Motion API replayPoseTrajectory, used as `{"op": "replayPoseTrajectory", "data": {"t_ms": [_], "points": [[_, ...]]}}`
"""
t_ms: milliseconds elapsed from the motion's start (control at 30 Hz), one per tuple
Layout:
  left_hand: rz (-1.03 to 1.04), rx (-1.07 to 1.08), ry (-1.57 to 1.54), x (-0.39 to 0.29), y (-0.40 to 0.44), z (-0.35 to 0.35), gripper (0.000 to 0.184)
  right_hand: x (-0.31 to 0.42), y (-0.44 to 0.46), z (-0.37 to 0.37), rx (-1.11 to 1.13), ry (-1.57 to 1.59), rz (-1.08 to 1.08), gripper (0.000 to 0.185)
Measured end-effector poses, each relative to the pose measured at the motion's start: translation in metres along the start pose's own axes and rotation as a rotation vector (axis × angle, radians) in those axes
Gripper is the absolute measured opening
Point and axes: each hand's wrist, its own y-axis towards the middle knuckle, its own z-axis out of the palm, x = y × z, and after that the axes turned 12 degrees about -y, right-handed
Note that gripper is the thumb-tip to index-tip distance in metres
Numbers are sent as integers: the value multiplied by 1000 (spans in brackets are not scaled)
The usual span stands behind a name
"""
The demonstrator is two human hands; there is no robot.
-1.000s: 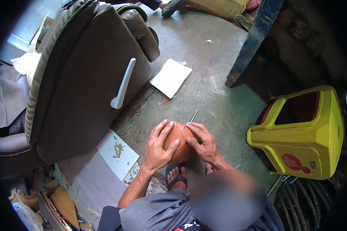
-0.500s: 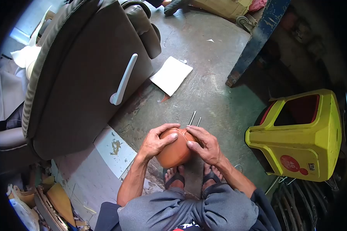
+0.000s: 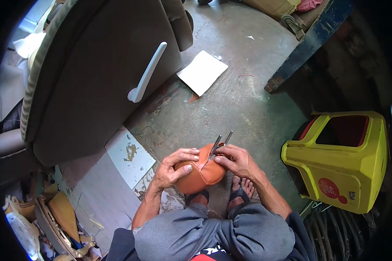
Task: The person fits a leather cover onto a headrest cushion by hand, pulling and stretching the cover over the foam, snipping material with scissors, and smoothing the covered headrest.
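Observation:
Between my hands is a headrest [image 3: 195, 179] covered in orange-brown leather-like material, held above my feet. Two metal posts [image 3: 214, 147] stick out of its far side, toward the upper right. A seam with a pale slit runs near the base of the posts. My left hand [image 3: 172, 168] wraps the left side, thumb on top and fingers over the far edge. On the right, my right hand [image 3: 238, 162] grips the cover beside the posts, its thumb pressing near the seam. Its other fingertips are partly hidden.
A large dark brown padded chair [image 3: 91, 87] with a grey lever [image 3: 148, 71] fills the left. White folded material [image 3: 203, 72] lies on the concrete floor. At right stand a yellow plastic stool [image 3: 357, 163] on its side and a blue post [image 3: 311, 43]. Scraps [image 3: 65, 217] pile up lower left.
The headrest has been tilted so its posts and seam side face up more. My right hand has shifted to beside the posts. The view has moved slightly.

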Motion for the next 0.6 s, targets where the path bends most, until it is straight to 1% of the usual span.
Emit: {"op": "replayPoseTrajectory", "data": {"t_ms": [133,200,233,300,333,367,400,433,467,500,533,600], "points": [[-4,-9,-4,-6,6,-5,29,-3,1,-4,-5,-23,-68,41],[29,-55,135,-14,9,-4,30,-4,2,-8,-66,-180,-207,32],[30,-49,134,-19,10,-2,30,-5,0,-5,-71,-180,-204,32],[43,-69,336,-32,12,2,43,0,1,6,-48,51,-163,33],[41,-82,434,-38,10,5,50,8,-1,9,-22,136,-153,30],[93,-16,631,-43,12,8,60,15,-3,11,-34,61,-196,29],[82,-19,629,-39,13,9,60,20,0,11,-47,-20,-247,28],[30,-26,675,-31,14,10,62,22,3,13,-39,-15,-246,28],[-22,-32,721,-24,15,13,63,25,6,15,-128,-49,-279,28],[-83,-107,548,-15,18,17,54,26,9,15,-221,-87,-314,27],[-83,-108,545,1,19,16,54,24,11,14,-218,-88,-313,27],[-160,-126,348,39,19,14,40,12,12,15,-95,-222,-173,29]]}}
